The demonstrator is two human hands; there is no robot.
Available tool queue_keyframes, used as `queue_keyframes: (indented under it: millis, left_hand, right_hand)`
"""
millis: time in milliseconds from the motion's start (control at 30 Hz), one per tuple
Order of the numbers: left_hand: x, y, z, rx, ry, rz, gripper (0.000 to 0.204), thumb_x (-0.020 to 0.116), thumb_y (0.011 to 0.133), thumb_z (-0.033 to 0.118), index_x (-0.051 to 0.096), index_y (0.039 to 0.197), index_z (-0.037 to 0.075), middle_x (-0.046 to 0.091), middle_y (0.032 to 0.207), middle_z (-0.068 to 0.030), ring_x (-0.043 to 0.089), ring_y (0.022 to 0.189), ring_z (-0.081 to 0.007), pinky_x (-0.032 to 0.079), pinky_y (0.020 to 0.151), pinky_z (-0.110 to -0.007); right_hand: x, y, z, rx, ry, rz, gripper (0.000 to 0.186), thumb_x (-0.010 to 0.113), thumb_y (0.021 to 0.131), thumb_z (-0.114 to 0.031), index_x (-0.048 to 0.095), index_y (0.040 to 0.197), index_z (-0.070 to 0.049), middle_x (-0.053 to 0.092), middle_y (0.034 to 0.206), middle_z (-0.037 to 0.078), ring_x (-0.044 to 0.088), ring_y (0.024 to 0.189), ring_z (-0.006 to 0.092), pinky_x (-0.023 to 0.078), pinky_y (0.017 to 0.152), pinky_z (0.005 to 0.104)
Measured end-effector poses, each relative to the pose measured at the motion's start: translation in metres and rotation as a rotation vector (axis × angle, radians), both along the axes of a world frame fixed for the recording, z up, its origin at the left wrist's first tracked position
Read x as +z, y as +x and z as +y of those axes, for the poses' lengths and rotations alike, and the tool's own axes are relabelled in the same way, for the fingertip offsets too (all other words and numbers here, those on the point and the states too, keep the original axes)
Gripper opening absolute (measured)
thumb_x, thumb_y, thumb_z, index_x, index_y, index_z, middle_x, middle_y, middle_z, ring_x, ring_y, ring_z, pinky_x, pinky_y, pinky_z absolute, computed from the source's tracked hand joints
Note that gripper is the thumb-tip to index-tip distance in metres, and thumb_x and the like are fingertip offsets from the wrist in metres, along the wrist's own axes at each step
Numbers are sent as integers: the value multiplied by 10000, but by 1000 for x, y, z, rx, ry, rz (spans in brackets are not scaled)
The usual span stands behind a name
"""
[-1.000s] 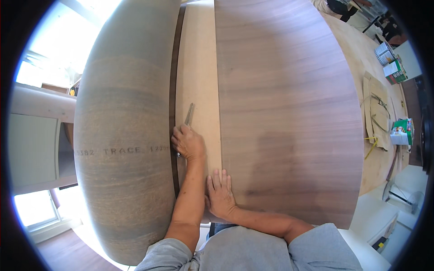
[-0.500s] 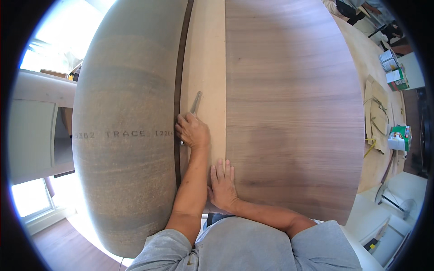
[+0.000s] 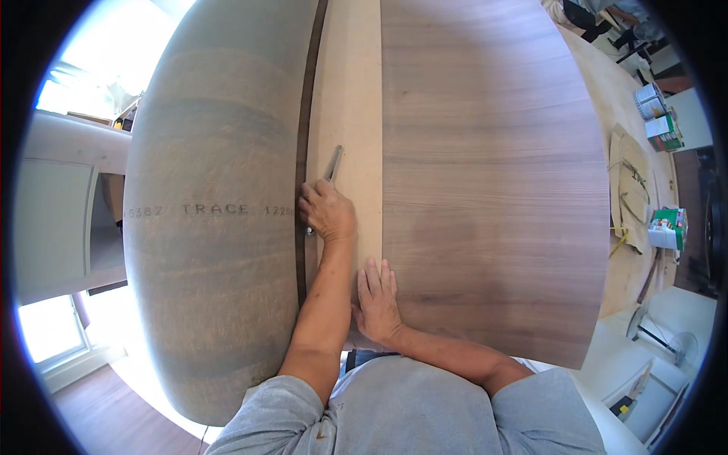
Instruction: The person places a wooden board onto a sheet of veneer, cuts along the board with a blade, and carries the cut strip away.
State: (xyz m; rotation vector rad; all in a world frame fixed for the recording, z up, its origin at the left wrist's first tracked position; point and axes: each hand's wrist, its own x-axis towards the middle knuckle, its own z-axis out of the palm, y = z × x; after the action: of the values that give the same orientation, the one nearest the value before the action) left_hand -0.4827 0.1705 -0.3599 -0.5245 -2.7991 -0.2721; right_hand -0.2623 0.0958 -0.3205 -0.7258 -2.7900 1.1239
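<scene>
My left hand [image 3: 328, 212] is closed around a slim grey metal tool [image 3: 334, 162]. Its long flat end points away from me over a pale wooden strip [image 3: 356, 98]. A small shiny rounded end shows below the fingers; the rest of the tool is hidden in the grip. The hand rests by the dark edge of a large curved grey-brown sheet [image 3: 212, 273] with printing on it. My right hand [image 3: 379, 307] lies open, fingers stretched forward, across the seam between the pale strip and a wood-grain sheet [image 3: 493, 189].
Along the right lie a brown paper piece [image 3: 628, 182], a can [image 3: 651, 101] and green-and-white containers [image 3: 667, 229]. A pale cabinet [image 3: 57, 220] stands beyond the curved sheet at left. Another person [image 3: 637, 19] is partly visible at the far right.
Both hands and the sheets sit slightly higher in the picture. My left hand keeps its grip on the tool, and my right hand stays flat at the seam.
</scene>
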Motion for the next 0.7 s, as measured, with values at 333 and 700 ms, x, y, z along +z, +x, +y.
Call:
queue_keyframes:
  millis: [333,700]
  left_hand:
    - [13,41,-69,-101,39,-7,154,571,985,105,619,1094,7,639,1316,-220,644,1182,-446,515,983,-617]
    - [376,-52,-24,-116,311,247,365,481,1053,328,705,1221,93,707,1270,-181,708,1067,-429,533,907,-564]
  right_hand:
    - [114,65,117,-237,473,-60,910,713,940,-365,285,1650,9,126,1742,304,52,1609,538,74,1230,734]
    - [176,223,412,-826,88,-253,793,755,937,-497,593,1388,136,689,1316,301,692,1198,352,526,1016,434]
